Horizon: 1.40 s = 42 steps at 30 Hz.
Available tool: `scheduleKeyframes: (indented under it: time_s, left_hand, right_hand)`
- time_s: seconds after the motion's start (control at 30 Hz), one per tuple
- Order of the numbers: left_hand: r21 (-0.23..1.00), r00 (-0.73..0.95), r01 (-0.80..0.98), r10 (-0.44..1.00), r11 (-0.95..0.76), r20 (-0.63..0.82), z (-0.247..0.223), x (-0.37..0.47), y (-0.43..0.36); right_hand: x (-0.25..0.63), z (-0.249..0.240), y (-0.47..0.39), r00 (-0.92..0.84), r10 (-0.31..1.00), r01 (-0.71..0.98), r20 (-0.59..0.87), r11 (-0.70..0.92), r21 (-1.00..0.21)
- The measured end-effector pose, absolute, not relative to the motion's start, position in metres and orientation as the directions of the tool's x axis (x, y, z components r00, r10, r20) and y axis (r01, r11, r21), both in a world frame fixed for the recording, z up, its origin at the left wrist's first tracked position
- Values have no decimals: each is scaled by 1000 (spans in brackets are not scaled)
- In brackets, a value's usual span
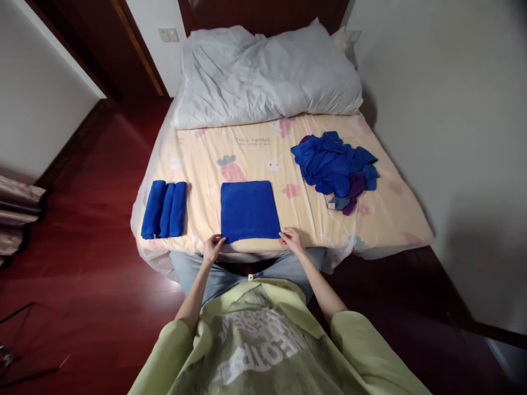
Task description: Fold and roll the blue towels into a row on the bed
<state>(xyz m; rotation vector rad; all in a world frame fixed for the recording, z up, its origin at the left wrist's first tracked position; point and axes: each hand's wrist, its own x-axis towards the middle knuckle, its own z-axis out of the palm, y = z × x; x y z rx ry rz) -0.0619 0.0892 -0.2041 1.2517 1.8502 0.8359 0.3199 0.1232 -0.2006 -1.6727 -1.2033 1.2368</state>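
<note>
A blue towel point(250, 209) lies flat as a rough square near the front edge of the bed. My left hand point(213, 247) pinches its near left corner between thumb and fingers. At the near right corner, my right hand point(292, 240) pinches the same towel. To the left, several rolled blue towels point(164, 209) lie side by side. A crumpled heap of blue and purple cloths point(329, 164) sits to the right, its lower layers hidden.
The bed point(201, 159) has a pale yellow sheet with rabbit and carrot prints. A grey-white covered bulk point(267, 77) spans its head end. A wall point(453, 137) rises on the right; dark red floor point(90, 263) shows at left.
</note>
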Motion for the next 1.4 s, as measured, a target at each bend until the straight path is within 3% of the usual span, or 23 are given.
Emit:
scheduleKeyframes:
  time_s: [0.3,0.57,0.73,0.9,1.03,1.23,1.3,1.4]
  left_hand:
    - [862,-237,381,936,334,-258,-213,-75,70]
    - [829,-162,462,949,316,-272,-199,-79,63]
    - [824,-136,465,945,326,-297,-199,-84,61]
    - [840,-114,453,954,299,-278,-203,-88,55]
    - [830,-121,489,963,267,-239,-202,-86,53]
    - [739,-62,607,944,294,-325,-195,-95,57]
    - [693,-81,679,963,243,-258,-189,-97,68]
    - [629,-108,772,994,92,-13,-175,-81,102]
  right_hand:
    - [337,-205,115,73,917,207,-393,-399,-893]
    - [336,-205,115,-35,898,410,-438,-387,-826]
    - [337,-195,109,-66,860,365,-506,-452,-814]
    - [340,-186,98,-128,896,408,-425,-343,-846]
    - [340,-191,96,-81,917,434,-389,-319,-842]
    - [345,-192,110,-101,874,502,-475,-368,-783]
    - [341,-183,122,8,918,615,-396,-317,-722]
    - [317,-163,153,53,996,763,-66,-83,-641]
